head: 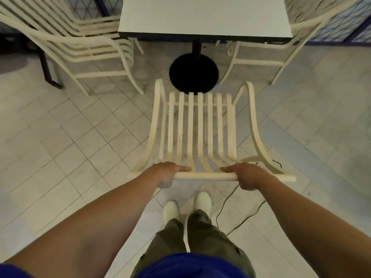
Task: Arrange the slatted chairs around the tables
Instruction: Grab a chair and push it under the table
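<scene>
A cream slatted chair (200, 125) stands right in front of me, its seat facing a white-topped table (202, 15) on a black round pedestal base (193, 72). My left hand (166, 173) grips the left part of the chair's top back rail. My right hand (246, 176) grips the right part of the same rail. A stack of several slatted chairs (76, 47) sits at the table's left side. At the table's right side is another slatted chair (281, 51).
The floor is pale tile (70, 127). A thin black cable (241, 219) runs over it by my feet (186, 205). A dark metal leg (47, 71) stands at the far left. Blue-framed lattice panels (341, 27) line the back.
</scene>
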A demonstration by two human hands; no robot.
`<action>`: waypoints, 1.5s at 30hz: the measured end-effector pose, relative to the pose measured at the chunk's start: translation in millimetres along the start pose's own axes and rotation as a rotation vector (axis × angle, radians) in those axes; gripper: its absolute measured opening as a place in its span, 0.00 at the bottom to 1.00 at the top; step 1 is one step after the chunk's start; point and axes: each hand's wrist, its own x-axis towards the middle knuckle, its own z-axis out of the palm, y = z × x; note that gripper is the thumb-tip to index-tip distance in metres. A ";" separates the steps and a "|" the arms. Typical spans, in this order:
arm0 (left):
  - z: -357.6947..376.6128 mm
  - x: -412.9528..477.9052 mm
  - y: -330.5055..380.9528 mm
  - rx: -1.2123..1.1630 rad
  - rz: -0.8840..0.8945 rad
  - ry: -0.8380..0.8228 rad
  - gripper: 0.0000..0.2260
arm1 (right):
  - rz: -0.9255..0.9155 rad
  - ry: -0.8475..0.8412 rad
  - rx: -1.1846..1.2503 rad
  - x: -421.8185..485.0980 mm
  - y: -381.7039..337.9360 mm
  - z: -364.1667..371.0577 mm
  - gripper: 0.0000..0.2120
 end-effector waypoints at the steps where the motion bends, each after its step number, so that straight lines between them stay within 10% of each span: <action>1: 2.1 0.8 -0.3 0.001 -0.011 0.007 0.41 | -0.013 0.000 -0.004 0.6 -0.1 -0.2 0.39; 45: -204.3 120.1 -64.7 0.015 -0.032 0.101 0.40 | -0.127 0.046 0.011 160.1 22.3 -196.5 0.36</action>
